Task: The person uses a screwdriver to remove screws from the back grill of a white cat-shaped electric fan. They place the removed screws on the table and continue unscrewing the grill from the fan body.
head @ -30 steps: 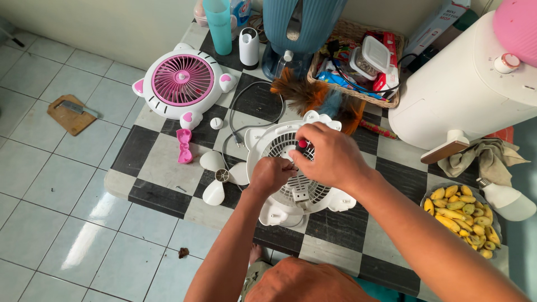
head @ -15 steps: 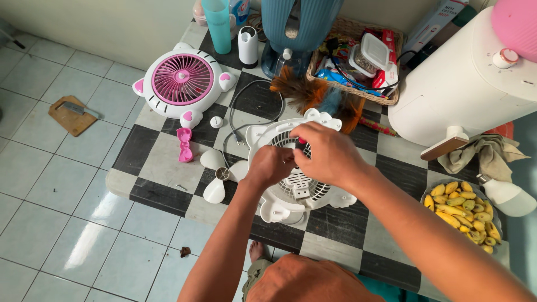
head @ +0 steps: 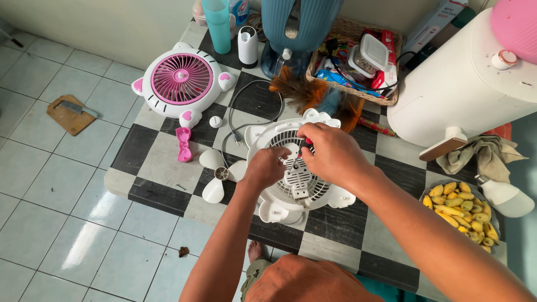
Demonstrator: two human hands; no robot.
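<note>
Working over the white plastic rear housing of a small desk fan (head: 291,193), which lies flat near the front edge of the black-and-white chequered tabletop (head: 386,168), the person has both hands at its centre. The right hand (head: 330,154) is closed around a small red-handled screwdriver (head: 307,143), its tip pointed down into the ribbed middle of the housing, while the left hand (head: 267,166) pinches at the motor area beside the tip; whether it holds a screw or only steadies the part is too small to tell. Judging by how things lie, the fan is well apart: the round front cover with its pink grille and cat-ear shape (head: 182,80) rests separately toward the far left of the table, the white three-bladed propeller (head: 219,173) lies just beside the housing on its left, and a small white round cap (head: 216,122) and a pink bow-shaped trim piece (head: 183,145) sit loose between them. The grey power cord (head: 246,114) loops away from the housing toward the wicker basket of odds and ends (head: 358,67). What appears left is the work at the motor itself, with every removed part lying off the fan.
</note>
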